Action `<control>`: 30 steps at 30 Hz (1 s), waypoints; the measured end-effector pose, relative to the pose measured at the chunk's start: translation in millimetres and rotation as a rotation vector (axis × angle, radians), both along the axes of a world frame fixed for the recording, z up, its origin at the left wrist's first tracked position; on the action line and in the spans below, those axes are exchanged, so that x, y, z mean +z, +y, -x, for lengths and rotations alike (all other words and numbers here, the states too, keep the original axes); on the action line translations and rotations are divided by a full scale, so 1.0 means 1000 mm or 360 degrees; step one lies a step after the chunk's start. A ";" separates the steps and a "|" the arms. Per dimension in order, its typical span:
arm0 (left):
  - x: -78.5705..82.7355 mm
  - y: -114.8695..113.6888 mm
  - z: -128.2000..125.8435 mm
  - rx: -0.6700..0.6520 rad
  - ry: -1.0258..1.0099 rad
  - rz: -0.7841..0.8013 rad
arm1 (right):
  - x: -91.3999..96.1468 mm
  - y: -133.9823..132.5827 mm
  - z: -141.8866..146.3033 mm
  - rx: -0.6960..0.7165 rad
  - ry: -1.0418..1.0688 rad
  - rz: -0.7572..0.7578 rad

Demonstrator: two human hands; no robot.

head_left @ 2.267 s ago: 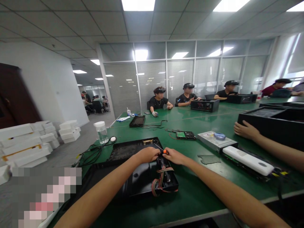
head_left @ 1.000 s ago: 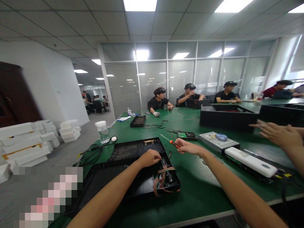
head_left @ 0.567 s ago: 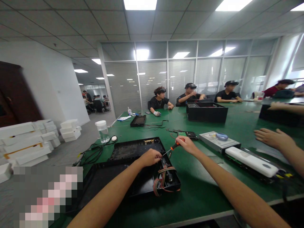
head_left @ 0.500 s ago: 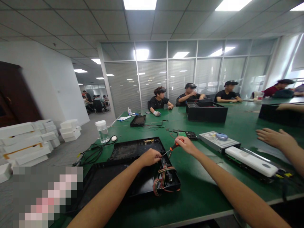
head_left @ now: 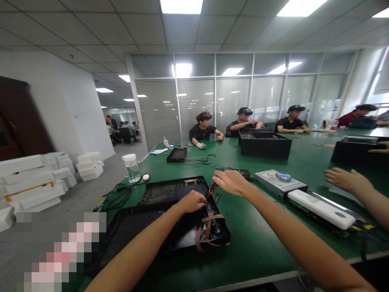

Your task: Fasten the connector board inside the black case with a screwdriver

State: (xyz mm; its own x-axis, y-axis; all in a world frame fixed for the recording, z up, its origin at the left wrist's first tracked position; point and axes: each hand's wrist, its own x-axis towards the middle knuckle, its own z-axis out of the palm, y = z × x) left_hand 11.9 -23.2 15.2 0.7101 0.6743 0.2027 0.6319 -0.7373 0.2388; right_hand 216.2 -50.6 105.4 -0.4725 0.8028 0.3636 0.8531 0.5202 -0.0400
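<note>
My right hand [head_left: 232, 182] grips a red-and-black screwdriver [head_left: 213, 188] by its handle, which stands steeply with the tip pointing down. Its tip meets the fingers of my left hand [head_left: 193, 201], closed in a pinch over the right end of a black casing [head_left: 179, 235]; what they pinch, if anything, is hidden. Along that end of the casing runs a striped ribbon cable [head_left: 208, 227], looped near the corner. Just behind lies another black panel [head_left: 165, 190] with a brass-coloured piece [head_left: 191, 181] at its far edge.
Black cables [head_left: 117, 197] and a clear jar [head_left: 131, 167] are at the left. A metal drive box [head_left: 267, 180] and a white-topped unit [head_left: 322, 209] lie to the right, near another person's hand [head_left: 349, 180]. A large black box [head_left: 264, 148] stands farther back; people sit beyond.
My right hand has moved left and tipped the screwdriver from a slant to nearly upright. My left hand stays in place. At far right, another person's arm and a black box have shifted.
</note>
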 end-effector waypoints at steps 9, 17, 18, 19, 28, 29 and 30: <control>-0.006 0.003 0.002 -0.0004 -0.0043 -0.0011 | 0.024 0.015 0.030 -0.0228 -0.0076 0.0149; -0.005 0.004 0.001 -0.0020 -0.0014 -0.0084 | 0.020 0.012 0.018 -0.0209 -0.0161 0.0249; -0.005 0.003 0.001 -0.0016 -0.0011 -0.0089 | 0.020 0.011 0.018 -0.0224 -0.0156 0.0253; -0.004 0.002 0.000 -0.0006 -0.0004 -0.0091 | 0.020 0.009 0.018 -0.0170 -0.0150 0.0283; 0.000 -0.002 0.004 0.0007 0.0002 -0.0072 | 0.023 -0.002 0.030 -0.0052 -0.0172 0.0221; 0.000 -0.001 0.004 0.0002 -0.0003 -0.0069 | 0.023 -0.003 0.031 -0.0040 -0.0176 0.0203; -0.001 -0.001 0.005 0.0002 -0.0007 -0.0065 | 0.024 -0.004 0.031 -0.0071 -0.0177 0.0167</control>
State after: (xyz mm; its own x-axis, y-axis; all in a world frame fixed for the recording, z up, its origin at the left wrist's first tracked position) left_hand 7.3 -24.0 14.4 0.7085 0.6661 0.2330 0.6318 -0.7458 0.2110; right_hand 185.3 -54.4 129.4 -0.4680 0.8549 0.2240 0.8776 0.4794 0.0038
